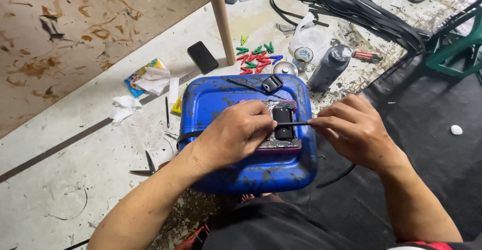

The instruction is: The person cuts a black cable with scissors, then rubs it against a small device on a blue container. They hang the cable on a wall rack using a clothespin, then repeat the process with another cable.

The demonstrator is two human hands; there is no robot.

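Stretching between both hands, a thin black strip (292,124) is pinched by the left hand (236,134) and right hand (351,129) over the blue canister (251,172).

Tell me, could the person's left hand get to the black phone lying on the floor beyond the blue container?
Probably yes. The phone lies in the open, with nothing on it. The left hand is pressing a small block on the blue container, so it would have to let go first.
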